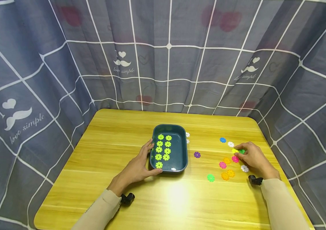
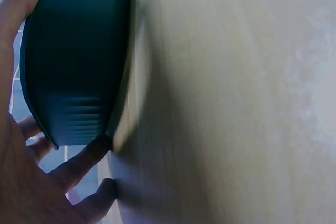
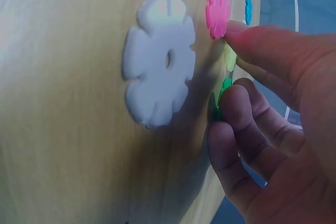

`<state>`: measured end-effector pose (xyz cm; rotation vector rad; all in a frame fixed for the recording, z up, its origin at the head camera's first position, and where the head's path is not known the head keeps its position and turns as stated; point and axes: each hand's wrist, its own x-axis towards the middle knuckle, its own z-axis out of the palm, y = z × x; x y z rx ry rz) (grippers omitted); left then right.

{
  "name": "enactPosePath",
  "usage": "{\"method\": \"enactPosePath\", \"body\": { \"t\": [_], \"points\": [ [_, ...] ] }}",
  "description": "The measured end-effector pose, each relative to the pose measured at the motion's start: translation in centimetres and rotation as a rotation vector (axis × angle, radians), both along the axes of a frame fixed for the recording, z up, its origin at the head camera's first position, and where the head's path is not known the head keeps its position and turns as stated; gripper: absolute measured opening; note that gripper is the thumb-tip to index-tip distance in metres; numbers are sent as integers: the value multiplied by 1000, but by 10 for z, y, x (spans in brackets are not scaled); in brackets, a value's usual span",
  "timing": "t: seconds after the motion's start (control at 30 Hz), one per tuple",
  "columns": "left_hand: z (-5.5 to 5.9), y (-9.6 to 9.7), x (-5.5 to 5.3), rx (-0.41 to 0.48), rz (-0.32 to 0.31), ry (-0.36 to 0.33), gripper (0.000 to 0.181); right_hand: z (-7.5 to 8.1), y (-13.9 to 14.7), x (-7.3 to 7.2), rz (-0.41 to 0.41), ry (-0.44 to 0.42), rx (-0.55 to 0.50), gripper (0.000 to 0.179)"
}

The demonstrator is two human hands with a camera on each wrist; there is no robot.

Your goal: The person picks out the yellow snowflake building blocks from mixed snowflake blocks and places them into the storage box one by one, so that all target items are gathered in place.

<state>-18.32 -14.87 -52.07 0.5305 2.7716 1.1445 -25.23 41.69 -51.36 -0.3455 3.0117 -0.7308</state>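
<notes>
A dark teal tray (image 1: 177, 150) stands mid-table, with several yellow-green snowflake discs (image 1: 159, 149) in two columns along its left half. My left hand (image 1: 135, 167) holds the tray at its near-left corner, thumb at the near rim and fingers along the left wall. In the left wrist view the tray's outer wall (image 2: 73, 66) lies between thumb and fingers. At the right of the table, my right hand (image 1: 252, 158) pinches a yellow snowflake disc (image 1: 234, 150) between thumb and index finger. A green disc (image 3: 224, 95) lies at its other fingertips, partly hidden.
Around the right hand lie pink (image 1: 223, 164), orange (image 1: 225, 176), white (image 1: 244, 168) and blue (image 1: 223, 140) discs. A purple disc (image 1: 197, 155) and a green disc (image 1: 210, 178) lie nearer the tray. Two white discs (image 1: 187, 134) sit by its right wall. A grey checked curtain (image 1: 151, 64) surrounds the table.
</notes>
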Motion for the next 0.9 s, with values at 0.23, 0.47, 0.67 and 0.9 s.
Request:
{"method": "enactPosePath", "body": {
  "t": [0.23,0.47,0.67,0.9],
  "points": [
    [0,0,1,0,2,-4,140,-1,0,0,-17,27,12,31],
    [0,1,1,-3,4,-1,139,0,-2,1,-20,10,1,31],
    [0,0,1,-3,2,3,140,0,-3,1,-26,2,1,32],
    [0,0,1,-3,2,1,140,1,-3,3,-43,-7,-5,35]
  ]
}}
